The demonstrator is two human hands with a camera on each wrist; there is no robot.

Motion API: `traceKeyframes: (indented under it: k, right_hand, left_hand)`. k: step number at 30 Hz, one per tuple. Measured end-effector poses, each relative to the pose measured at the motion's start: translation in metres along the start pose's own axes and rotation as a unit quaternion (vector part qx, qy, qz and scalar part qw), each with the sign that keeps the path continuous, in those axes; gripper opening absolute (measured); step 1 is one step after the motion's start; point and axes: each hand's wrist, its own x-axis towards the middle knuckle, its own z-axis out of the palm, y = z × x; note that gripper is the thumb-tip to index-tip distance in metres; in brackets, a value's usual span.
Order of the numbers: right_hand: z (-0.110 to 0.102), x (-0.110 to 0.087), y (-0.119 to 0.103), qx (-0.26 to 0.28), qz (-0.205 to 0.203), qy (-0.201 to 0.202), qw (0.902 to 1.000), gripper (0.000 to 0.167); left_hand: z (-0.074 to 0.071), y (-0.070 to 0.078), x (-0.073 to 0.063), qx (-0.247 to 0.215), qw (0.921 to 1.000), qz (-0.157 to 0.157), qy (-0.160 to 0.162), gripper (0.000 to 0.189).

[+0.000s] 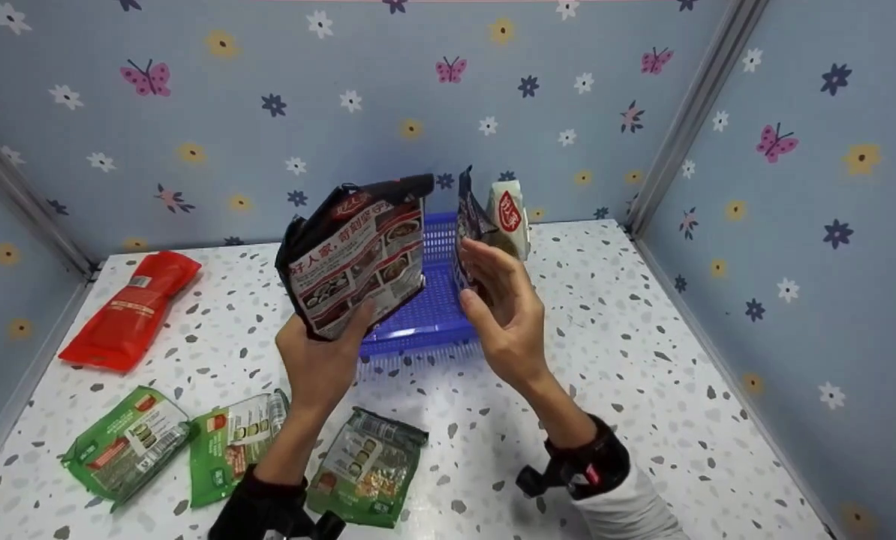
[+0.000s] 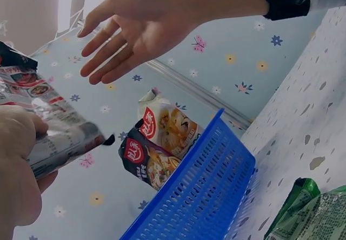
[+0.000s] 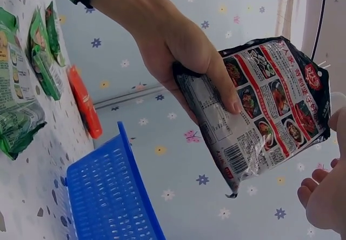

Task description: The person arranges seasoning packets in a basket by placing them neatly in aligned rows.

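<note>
My left hand (image 1: 319, 367) grips a black food packet (image 1: 358, 259) by its lower edge, thumb across the printed back with its rows of dish pictures. The packet is tilted and held up above the blue plastic basket (image 1: 427, 311). To its right, my right hand (image 1: 509, 322) is raised with fingers extended and nothing in it, as the left wrist view shows. Two packets stand upright in the basket: a dark one (image 2: 145, 161) and a white one (image 2: 167, 129) with a red logo. In the head view the right hand overlaps the dark one.
A red packet (image 1: 133, 311) lies at the left on the speckled table (image 1: 628, 360). Several green packets, one (image 1: 373, 466) near the front middle and another (image 1: 129, 446) farther left, lie in front. Flower-patterned walls (image 1: 388, 97) enclose the back and sides.
</note>
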Motion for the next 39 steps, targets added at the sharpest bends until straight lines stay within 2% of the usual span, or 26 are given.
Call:
traceKeyframes:
  k: [3,6,9,12,16,22,24,28,32,36,39]
  right_hand:
    - [0.005,-0.002,-0.004,-0.016,0.001,-0.013,0.9998,0.058]
    - [0.012,-0.005,-0.008,-0.019,0.009,-0.024,0.9995,0.061]
    - [0.021,-0.009,-0.012,-0.010,0.022,-0.034,0.9991,0.065]
    - [0.030,-0.014,-0.016,-0.001,0.034,-0.047,0.9983,0.069]
    - [0.042,-0.021,-0.021,0.014,0.063,-0.069,0.9955,0.080]
    - [0.051,-0.031,-0.024,0.038,0.126,-0.089,0.9874,0.098]
    - [0.053,-0.033,-0.025,0.048,0.143,-0.087,0.9847,0.098]
    - [0.057,-0.035,-0.027,0.071,0.168,-0.070,0.9807,0.088]
    - [0.059,-0.036,-0.029,0.084,0.175,-0.044,0.9800,0.077]
    - [0.061,-0.037,-0.029,0.073,0.175,-0.012,0.9818,0.072]
    - [0.062,-0.037,-0.030,0.072,0.178,0.010,0.9814,0.071]
  left_hand:
    - [-0.001,-0.003,0.000,0.043,0.9984,0.031,0.022,0.045]
    - [-0.001,-0.007,0.001,0.088,0.9925,0.076,0.040,0.044]
    - [0.001,-0.010,0.003,0.130,0.9819,0.125,0.058,0.043]
    - [0.004,-0.014,0.003,0.173,0.9674,0.168,0.077,0.043]
    - [0.007,-0.016,0.001,0.218,0.9505,0.200,0.095,0.045]
    - [0.014,-0.016,-0.003,0.259,0.9303,0.240,0.100,0.044]
    - [0.017,-0.015,-0.004,0.269,0.9223,0.258,0.100,0.041]
    - [0.021,-0.016,-0.008,0.296,0.9050,0.291,0.094,0.042]
    - [0.025,-0.017,-0.015,0.319,0.8890,0.318,0.082,0.043]
    - [0.029,-0.020,-0.019,0.334,0.8717,0.348,0.085,0.040]
    - [0.032,-0.021,-0.020,0.339,0.8617,0.367,0.092,0.037]
